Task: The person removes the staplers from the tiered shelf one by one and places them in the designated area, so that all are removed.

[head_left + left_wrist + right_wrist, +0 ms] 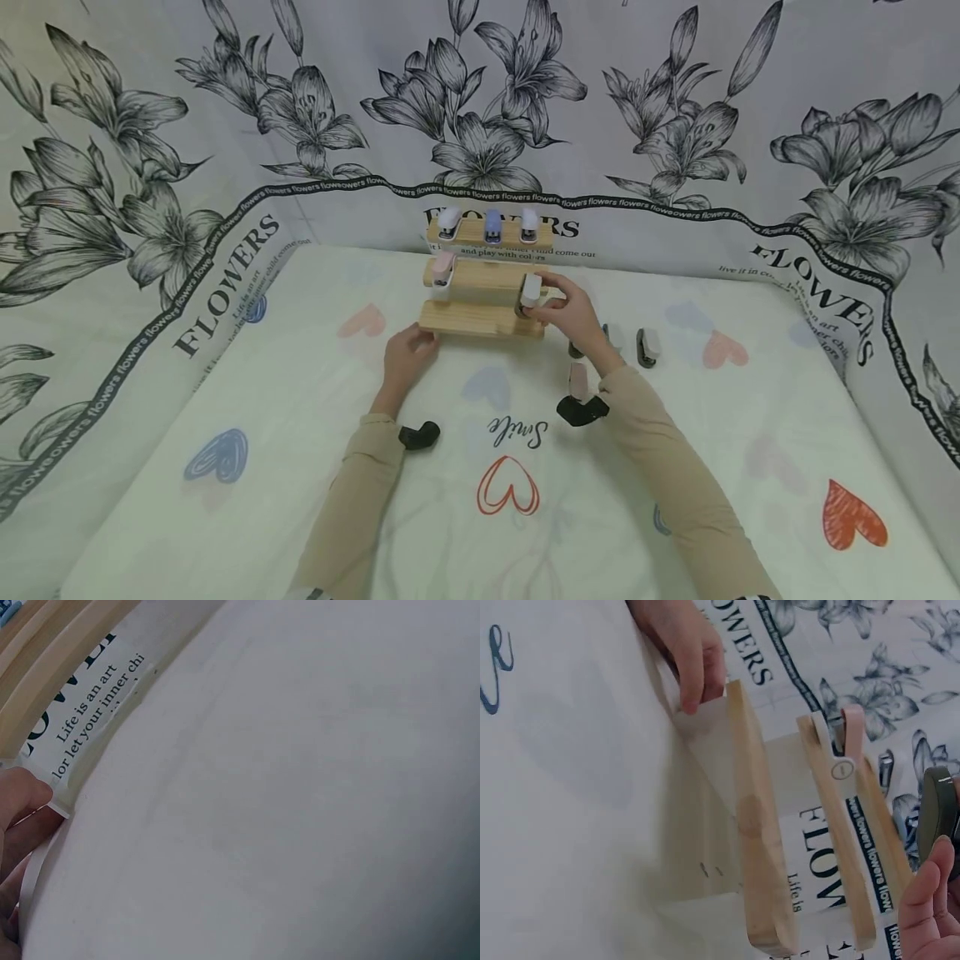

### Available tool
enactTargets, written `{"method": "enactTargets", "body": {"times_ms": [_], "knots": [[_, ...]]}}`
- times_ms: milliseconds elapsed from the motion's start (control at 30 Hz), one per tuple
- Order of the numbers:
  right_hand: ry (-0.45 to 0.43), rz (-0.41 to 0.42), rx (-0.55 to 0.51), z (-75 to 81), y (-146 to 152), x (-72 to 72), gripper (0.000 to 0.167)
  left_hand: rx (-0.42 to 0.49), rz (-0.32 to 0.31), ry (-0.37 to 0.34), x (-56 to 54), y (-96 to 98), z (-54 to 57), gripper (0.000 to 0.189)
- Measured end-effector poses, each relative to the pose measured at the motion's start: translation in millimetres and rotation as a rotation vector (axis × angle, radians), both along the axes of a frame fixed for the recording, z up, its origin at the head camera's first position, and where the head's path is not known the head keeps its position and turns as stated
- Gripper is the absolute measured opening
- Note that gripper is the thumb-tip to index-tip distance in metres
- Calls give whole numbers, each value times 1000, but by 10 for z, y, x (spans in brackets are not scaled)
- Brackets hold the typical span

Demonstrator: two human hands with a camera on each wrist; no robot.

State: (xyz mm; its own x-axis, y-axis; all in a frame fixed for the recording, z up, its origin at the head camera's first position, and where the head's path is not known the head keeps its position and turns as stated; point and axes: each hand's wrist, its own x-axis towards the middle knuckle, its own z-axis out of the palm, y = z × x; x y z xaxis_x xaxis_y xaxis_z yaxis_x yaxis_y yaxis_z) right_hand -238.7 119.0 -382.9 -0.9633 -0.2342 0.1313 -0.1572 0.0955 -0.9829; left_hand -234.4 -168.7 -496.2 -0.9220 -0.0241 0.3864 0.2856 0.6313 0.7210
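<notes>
My right hand (566, 304) holds a small white stapler (531, 291) with a dark base, at the right end of a tiered wooden rack (480, 318). Close up in the right wrist view, its dark base (936, 814) shows at the fingers. My left hand (408, 358) grips the rack's white side panel (37, 881) at the lower left corner. On the middle tier, at the left, sits a pink stapler (443, 268). The top tier bears a white stapler (448, 222), a blue stapler (492, 226) and another white stapler (529, 223).
Right of the rack, another pink stapler (577, 379) and a light stapler with a dark base (648, 347) stand on the heart-printed cloth (300, 467). Further staplers are partly hidden by the right forearm (660, 442). A flower-printed curtain (480, 100) hangs behind the rack.
</notes>
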Motion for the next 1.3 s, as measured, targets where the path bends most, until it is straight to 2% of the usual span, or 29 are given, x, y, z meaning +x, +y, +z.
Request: {"method": "enactTargets", "body": {"times_ms": [200, 300, 533, 700, 933, 1100, 1300], "knots": [[-42, -39, 32, 8, 379, 236, 59, -7, 7, -7, 16, 24, 15, 20], [-39, -29, 55, -38, 558, 322, 60, -8, 2, 4, 17, 22, 17, 20], [-63, 73, 42, -280, 930, 449, 61, 16, -10, 2, 12, 4, 9, 19], [-99, 117, 58, -449, 1150, 559, 62, 15, -25, 17, 7, 20, 18, 19], [-149, 115, 137, -673, 1334, 680, 60, 32, -4, -4, 25, 17, -32, 18], [-156, 95, 202, -770, 1384, 720, 63, 26, -22, 12, 28, 20, -33, 19], [-151, 56, 222, -852, 1415, 734, 63, 31, -20, 29, 7, 42, -12, 18]]}}
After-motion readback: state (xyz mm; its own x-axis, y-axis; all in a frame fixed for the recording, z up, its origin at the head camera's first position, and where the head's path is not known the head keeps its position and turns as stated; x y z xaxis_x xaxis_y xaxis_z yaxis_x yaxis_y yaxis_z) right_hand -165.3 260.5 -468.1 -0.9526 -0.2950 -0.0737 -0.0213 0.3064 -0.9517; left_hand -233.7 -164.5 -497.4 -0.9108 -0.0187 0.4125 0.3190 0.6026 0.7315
